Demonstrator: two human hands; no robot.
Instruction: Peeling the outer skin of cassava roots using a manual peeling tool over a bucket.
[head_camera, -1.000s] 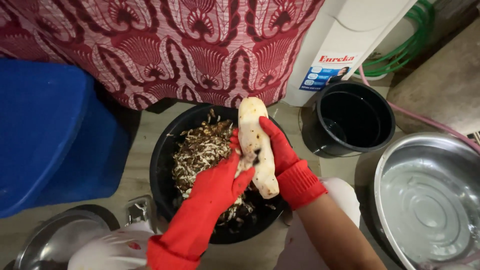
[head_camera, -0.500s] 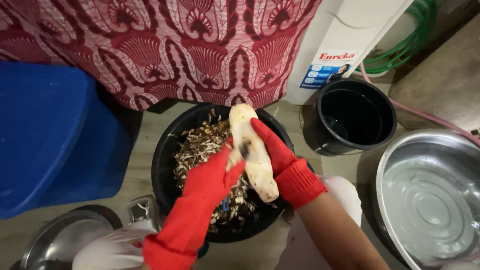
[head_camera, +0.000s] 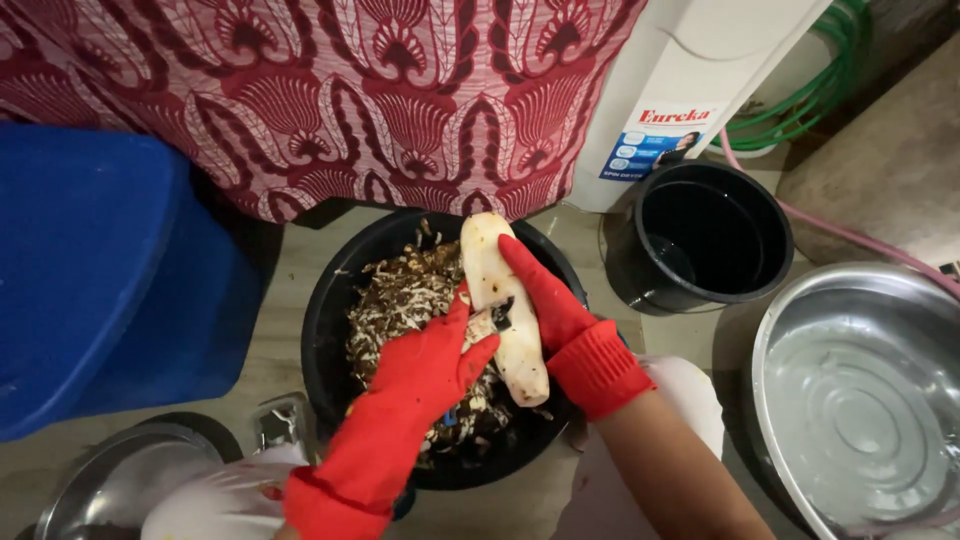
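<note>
Pale peeled long root (head_camera: 503, 300) clasped by red-gloved right hand (head_camera: 548, 305) over black round basin (head_camera: 330, 330); left hand (head_camera: 432, 365) pinched on small peeler. Root judged stiff, wet, slippery; best held mid-length.

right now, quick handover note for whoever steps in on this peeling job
Right hand: red glove, gripping the pale root over the black basin.
Left hand: red glove, pressing a small peeler against the root's middle.
Done: the side in view looks peeled; peelings fill the basin.
Left: a dark patch by the peeler. Steel bowl of water sits to the right.
</note>
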